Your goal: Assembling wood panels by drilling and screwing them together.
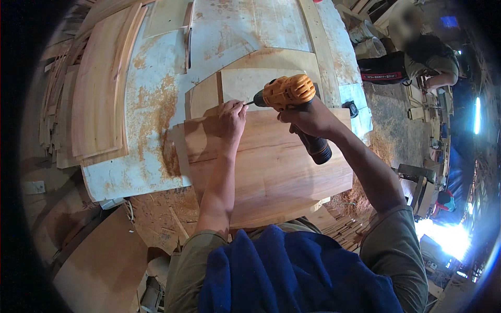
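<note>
My right hand [309,119] grips an orange and black cordless drill [290,89] by its handle, with the bit turned to the left. At the bit's tip, the fingers of my left hand [233,116] are pinched together over the far edge of a brown wooden panel [271,161]. Whatever sits between those fingers is too small to make out. The panel lies flat in front of me, under both forearms. Beyond its far edge there is a paler wooden board [261,78], partly hidden by the drill.
A white worktable [151,115] dusted with sawdust carries stacked boards [99,88] on the left and a long wooden strip [319,47] on the right. A small black object [350,108] lies near its right edge. Another person [417,57] is at the far right.
</note>
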A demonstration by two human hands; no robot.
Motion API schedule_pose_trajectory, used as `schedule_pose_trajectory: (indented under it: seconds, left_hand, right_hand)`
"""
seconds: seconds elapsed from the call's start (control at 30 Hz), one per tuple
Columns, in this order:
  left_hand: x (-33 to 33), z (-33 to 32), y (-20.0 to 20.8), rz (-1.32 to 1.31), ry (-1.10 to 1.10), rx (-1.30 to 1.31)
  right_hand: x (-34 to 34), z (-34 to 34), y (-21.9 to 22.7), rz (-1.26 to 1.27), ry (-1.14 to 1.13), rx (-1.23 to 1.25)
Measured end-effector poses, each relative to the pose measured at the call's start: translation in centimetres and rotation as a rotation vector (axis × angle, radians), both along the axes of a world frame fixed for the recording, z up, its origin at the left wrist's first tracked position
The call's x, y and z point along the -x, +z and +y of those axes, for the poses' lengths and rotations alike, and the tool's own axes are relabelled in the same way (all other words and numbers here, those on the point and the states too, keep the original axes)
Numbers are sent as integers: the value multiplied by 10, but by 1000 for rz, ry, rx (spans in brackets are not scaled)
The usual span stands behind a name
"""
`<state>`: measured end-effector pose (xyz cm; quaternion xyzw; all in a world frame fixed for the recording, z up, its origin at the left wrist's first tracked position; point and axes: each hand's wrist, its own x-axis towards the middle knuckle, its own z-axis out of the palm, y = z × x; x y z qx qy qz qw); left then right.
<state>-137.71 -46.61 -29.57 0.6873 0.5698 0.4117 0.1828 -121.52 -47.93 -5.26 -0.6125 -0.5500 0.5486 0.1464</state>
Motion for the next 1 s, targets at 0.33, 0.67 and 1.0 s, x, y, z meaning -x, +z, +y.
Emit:
schedule_pose_trajectory:
  seconds: [0.33,0.67,1.0]
  left_hand:
    - [1,0,0,30,26,4]
    - [3,1,8,62,36,-2]
    - [-7,21,9,178,144,-20]
  right_hand:
    - [7,3,-3,-76,7,12]
    - [23,14,-15,45,-38,43]
    - [38,32,12,-95,13,-3]
